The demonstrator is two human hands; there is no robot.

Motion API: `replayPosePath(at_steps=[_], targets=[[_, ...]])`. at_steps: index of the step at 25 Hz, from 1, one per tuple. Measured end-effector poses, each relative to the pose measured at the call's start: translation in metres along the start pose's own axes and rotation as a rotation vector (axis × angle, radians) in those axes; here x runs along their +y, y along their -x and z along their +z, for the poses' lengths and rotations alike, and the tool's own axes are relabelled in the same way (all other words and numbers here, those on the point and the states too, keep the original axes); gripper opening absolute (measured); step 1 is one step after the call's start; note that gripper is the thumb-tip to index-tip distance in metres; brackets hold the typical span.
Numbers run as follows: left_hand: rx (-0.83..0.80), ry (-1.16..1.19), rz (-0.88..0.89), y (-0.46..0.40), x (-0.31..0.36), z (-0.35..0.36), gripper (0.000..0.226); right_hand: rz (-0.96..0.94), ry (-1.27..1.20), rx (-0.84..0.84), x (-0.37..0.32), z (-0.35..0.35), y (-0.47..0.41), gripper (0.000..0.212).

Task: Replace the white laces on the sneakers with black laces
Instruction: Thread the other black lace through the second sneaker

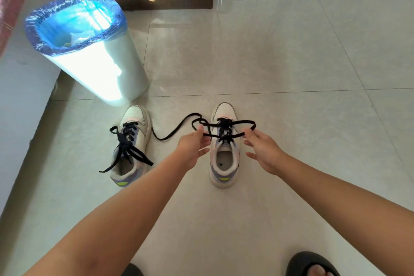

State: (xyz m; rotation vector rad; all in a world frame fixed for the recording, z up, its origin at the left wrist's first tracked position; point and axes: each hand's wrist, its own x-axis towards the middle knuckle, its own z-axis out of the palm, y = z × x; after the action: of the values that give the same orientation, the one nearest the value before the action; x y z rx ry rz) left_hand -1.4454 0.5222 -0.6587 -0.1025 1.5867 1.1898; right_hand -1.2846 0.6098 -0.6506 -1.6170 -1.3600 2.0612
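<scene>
One black slipper point(311, 264) shows at the bottom edge. Two hands reach out: the left hand point(194, 143) and right hand point(263, 150) each pinch a loop of black lace point(233, 122) in their fingers over the right sneaker point(224, 163). The left sneaker point(132, 148), one of two, is laced black. Beyond stands one bin point(94, 51) on the floor point(291, 51).

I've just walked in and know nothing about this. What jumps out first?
Two hands meet at centre over the right sneaker, the left hand and right hand each pinching a loop of its black lace. The left sneaker sits beside it, already laced black. Behind that stands a white bin with a bright blue liner.
</scene>
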Motion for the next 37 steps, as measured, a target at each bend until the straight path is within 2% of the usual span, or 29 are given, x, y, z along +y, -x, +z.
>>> replayPosePath(at_steps=[1,3,6,9,11,12,15,18,20,22,24,25,27,29,31,32,33,34,36,37], targets=[[-0.039,-0.048,0.036,0.001,0.0,0.0,0.029,-0.061,0.079,-0.056,0.002,0.005,0.003,0.023],[-0.104,-0.064,0.114,0.002,-0.003,0.002,0.027,-0.194,0.128,-0.066,0.007,0.017,0.007,0.014],[-0.144,0.129,0.149,0.003,0.0,0.017,0.032,-0.311,0.035,0.008,0.0,0.032,0.006,0.014],[-0.114,0.333,0.09,0.001,0.007,0.025,0.036,-0.167,-0.278,0.053,-0.018,0.04,-0.004,0.025],[-0.055,0.359,0.02,-0.002,0.011,0.023,0.036,-0.026,-0.465,0.08,-0.019,0.036,-0.009,0.03],[-0.027,0.36,-0.033,-0.003,0.01,0.022,0.037,0.018,-0.479,0.093,-0.017,0.032,-0.011,0.03],[0.017,0.381,-0.134,-0.002,0.006,0.021,0.038,0.022,-0.35,0.057,-0.012,0.018,-0.014,0.029],[-0.004,0.312,-0.049,-0.003,0.005,0.02,0.034,-0.046,-0.039,-0.03,-0.017,0.016,-0.015,0.028],[-0.048,0.152,0.113,0.0,0.014,0.018,0.032,-0.104,0.228,-0.082,-0.023,0.022,-0.013,0.025],[-0.068,-0.133,0.372,0.004,0.027,0.021,0.03,-0.209,0.534,-0.17,-0.027,0.029,-0.009,0.018],[-0.128,-0.439,0.595,0.012,0.037,0.026,0.027,-0.293,0.736,-0.221,-0.028,0.034,-0.005,0.023],[-0.2,-0.6,0.666,0.015,0.039,0.028,0.025,-0.302,0.736,-0.221,-0.029,0.034,-0.003,0.029],[-0.334,-1.035,0.724,0.018,0.037,0.026,0.022,-0.256,0.584,-0.218,-0.032,0.033,-0.002,0.033],[-0.277,-1.453,0.789,0.016,0.035,0.013,0.03,-0.178,0.466,-0.194,-0.033,0.029,-0.001,0.032],[-0.14,-1.678,0.915,0.015,0.039,-0.006,0.031,-0.078,0.338,-0.166,-0.034,0.022,-0.005,0.027],[-0.143,-1.765,0.965,0.017,0.039,-0.016,0.03,-0.021,0.248,-0.167,-0.034,0.019,-0.007,0.023],[-0.219,-1.861,0.975,0.02,0.035,-0.025,0.029,0.032,0.158,-0.179,-0.035,0.016,-0.009,0.018],[-0.347,-1.93,0.897,0.025,0.031,-0.032,0.027,0.078,0.09,-0.192,-0.036,0.014,-0.009,0.015],[-0.572,-1.904,0.524,0.035,0.022,-0.04,0.026,0.128,0.055,-0.2,-0.035,0.012,-0.01,0.015],[-0.603,-1.844,0.42,0.036,0.02,-0.039,0.028,0.131,0.073,-0.197,-0.035,0.013,-0.011,0.019]])
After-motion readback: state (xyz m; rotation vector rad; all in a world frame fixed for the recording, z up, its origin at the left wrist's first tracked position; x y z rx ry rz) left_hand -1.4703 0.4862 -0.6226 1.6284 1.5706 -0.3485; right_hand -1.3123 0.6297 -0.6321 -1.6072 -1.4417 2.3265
